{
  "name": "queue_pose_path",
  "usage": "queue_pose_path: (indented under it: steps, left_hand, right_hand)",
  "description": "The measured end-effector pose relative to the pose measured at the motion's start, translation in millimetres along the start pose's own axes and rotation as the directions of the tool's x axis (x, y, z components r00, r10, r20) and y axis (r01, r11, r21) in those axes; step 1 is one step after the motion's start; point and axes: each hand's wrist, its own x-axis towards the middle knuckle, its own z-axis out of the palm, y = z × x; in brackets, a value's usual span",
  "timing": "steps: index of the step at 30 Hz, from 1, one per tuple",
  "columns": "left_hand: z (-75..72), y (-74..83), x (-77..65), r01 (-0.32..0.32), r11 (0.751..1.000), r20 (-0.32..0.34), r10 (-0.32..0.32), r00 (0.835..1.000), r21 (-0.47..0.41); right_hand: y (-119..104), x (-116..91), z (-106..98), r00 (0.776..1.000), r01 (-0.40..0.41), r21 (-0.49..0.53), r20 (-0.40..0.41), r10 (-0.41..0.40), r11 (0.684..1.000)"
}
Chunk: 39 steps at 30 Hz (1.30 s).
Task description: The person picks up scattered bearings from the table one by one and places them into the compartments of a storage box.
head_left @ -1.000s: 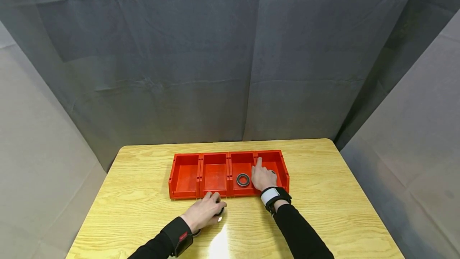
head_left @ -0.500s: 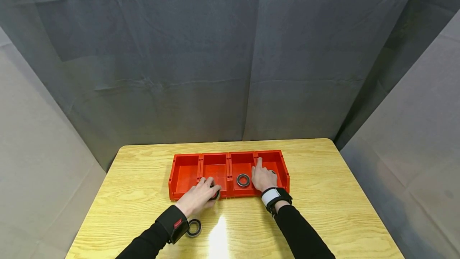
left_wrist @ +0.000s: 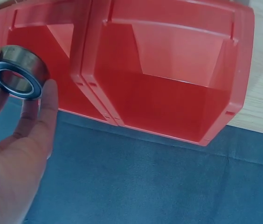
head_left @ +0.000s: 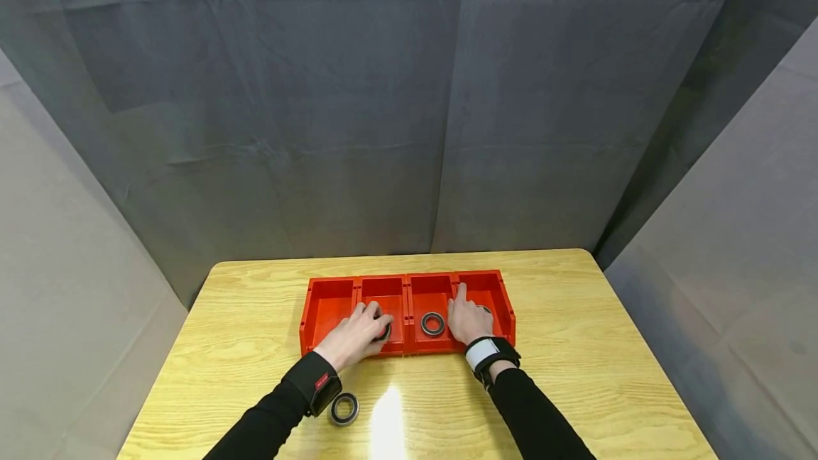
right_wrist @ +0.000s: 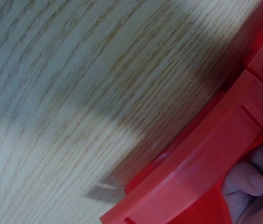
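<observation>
My left hand (head_left: pixel 358 332) holds a ball bearing (left_wrist: pixel 26 58) by its edge, the fingertips and thumb around the ring. In the head view this hand is over the second red bin (head_left: pixel 382 286) from the left. My right hand (head_left: pixel 469 318) lies at the divider of the two right bins, index finger stretched forward and the other fingers curled; I cannot tell what it grips. Beside it, partly hidden, a ring edge shows in the rightmost bin (head_left: pixel 498 289). Another bearing (head_left: pixel 432 333) lies flat in the third bin (head_left: pixel 429 289).
One more bearing (head_left: pixel 345 422) lies on the wooden table (head_left: pixel 575 375), near my left wrist. The red bins stand joined in a row, with the leftmost bin (head_left: pixel 331 304) beside my left hand. A grey curtain (head_left: pixel 358 126) hangs behind the table.
My left hand has moved up and forward from the table in front of the bins to the second bin, carrying the bearing. The bearing on the table has come into view. My right hand stays put.
</observation>
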Motion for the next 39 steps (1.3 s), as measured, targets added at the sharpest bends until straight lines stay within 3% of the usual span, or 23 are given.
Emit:
queue_pose_path:
  steps: [5, 11, 23, 39]
  left_hand:
    - [0.5, -3.5, 7.1, 0.030, 0.999, 0.039, -0.029, 0.999, -0.028]
    - [3.4, -6.5, 13.7, 0.052, 0.999, 0.068, -0.052, 0.996, 0.000]
    - [16.6, -10.7, 26.8, 0.043, 0.994, 0.045, -0.047, 0.998, 0.101]
    - [40.5, -5.1, 41.9, 0.175, 0.975, 0.034, -0.182, 0.983, 0.138]
  right_hand:
    - [0.4, -0.3, 0.5, 1.000, 0.002, 0.002, 0.005, -0.002, 1.000]
    - [-0.2, 0.1, 2.1, 1.000, 0.003, -0.011, 0.012, -0.003, 1.000]
    - [-0.8, 0.3, 1.6, 1.000, -0.001, -0.007, 0.024, 0.001, 1.000]
    - [-0.2, -1.2, 0.2, 1.000, -0.012, 0.003, 0.022, 0.012, 1.000]
